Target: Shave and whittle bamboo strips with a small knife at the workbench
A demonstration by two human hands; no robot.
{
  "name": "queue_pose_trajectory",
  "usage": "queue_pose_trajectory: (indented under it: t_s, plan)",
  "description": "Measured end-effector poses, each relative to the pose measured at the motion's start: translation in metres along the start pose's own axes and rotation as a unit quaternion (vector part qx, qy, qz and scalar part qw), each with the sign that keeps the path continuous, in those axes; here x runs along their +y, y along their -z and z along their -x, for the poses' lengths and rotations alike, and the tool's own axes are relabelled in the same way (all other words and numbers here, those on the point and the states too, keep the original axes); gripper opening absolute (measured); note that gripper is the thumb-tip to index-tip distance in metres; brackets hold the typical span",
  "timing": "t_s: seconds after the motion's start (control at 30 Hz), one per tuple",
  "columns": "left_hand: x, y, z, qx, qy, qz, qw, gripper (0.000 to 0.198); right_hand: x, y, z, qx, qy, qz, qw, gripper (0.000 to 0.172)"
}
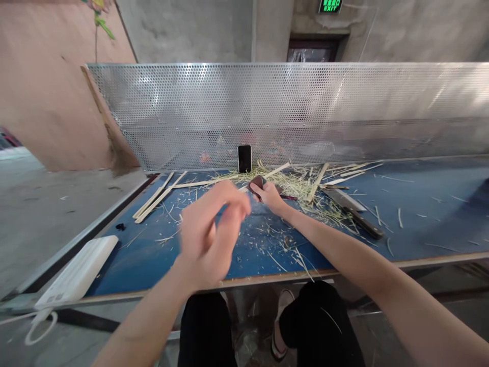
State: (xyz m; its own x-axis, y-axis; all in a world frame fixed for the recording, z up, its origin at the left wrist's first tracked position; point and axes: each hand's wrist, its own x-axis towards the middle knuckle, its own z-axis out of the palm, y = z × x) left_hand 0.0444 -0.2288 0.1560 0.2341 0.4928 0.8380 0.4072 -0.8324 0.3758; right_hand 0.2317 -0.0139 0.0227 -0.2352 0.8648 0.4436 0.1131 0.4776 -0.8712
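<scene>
My left hand (212,232) is in front of me above the table, blurred, with its fingers curled in against the thumb. Whether anything is pinched there I cannot make out. Further off, my right hand (270,198) grips a small dark brown piece (259,181) with a rounded edge, thumb on top; its kind is unclear. Close beside that piece runs a pale flat strip (278,169), partly hidden by the hands. Thin greenish shavings (296,183) lie heaped behind and to the right of my right hand.
A dark-handled knife (361,220) lies right of the shavings. Pale strips (158,198) rest at the left on the blue tabletop (153,262). A phone (244,158) leans against the perforated metal screen (214,112). A white power strip (82,267) sits at the left edge.
</scene>
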Motion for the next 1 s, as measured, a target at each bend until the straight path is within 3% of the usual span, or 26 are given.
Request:
queue_pose_trajectory:
  t_s: [0.07,0.17,0.23,0.33,0.43,0.6,0.73,0.87,1.0]
  plan:
    - [-0.041,-0.021,-0.021,-0.114,0.059,-0.03,0.991,0.02,0.002,-0.001,-0.002,0.009,0.001,-0.018,1.0,0.067]
    - [-0.117,-0.051,-0.035,-0.196,0.113,-0.149,0.963,0.02,0.006,-0.001,-0.004,0.023,-0.012,-0.025,0.999,0.07]
    - [-0.158,-0.068,-0.029,-0.239,0.113,-0.195,0.944,0.025,0.007,0.0,-0.005,0.032,-0.013,-0.016,0.999,0.072]
    - [-0.191,-0.086,-0.011,-0.276,0.153,-0.221,0.923,0.032,0.008,0.002,-0.006,0.033,-0.01,0.002,0.999,0.074]
    - [-0.2,-0.09,0.003,-0.289,0.157,-0.267,0.906,0.033,0.009,0.003,-0.006,0.018,-0.028,0.034,0.999,0.073]
    - [-0.206,-0.08,0.009,-0.312,0.162,-0.297,0.888,0.035,0.012,0.005,-0.007,-0.046,-0.053,0.107,0.992,0.069]
    - [-0.212,-0.076,0.011,-0.309,0.164,-0.303,0.887,0.035,0.011,0.007,-0.005,-0.079,-0.044,0.103,0.991,0.062]
    - [-0.212,-0.076,0.012,-0.324,0.18,-0.304,0.877,0.029,0.003,0.006,0.001,-0.131,-0.019,0.16,0.978,0.069]
    - [-0.205,-0.075,0.012,-0.32,0.19,-0.293,0.881,0.03,-0.001,0.004,0.001,-0.113,-0.025,0.199,0.973,0.074]
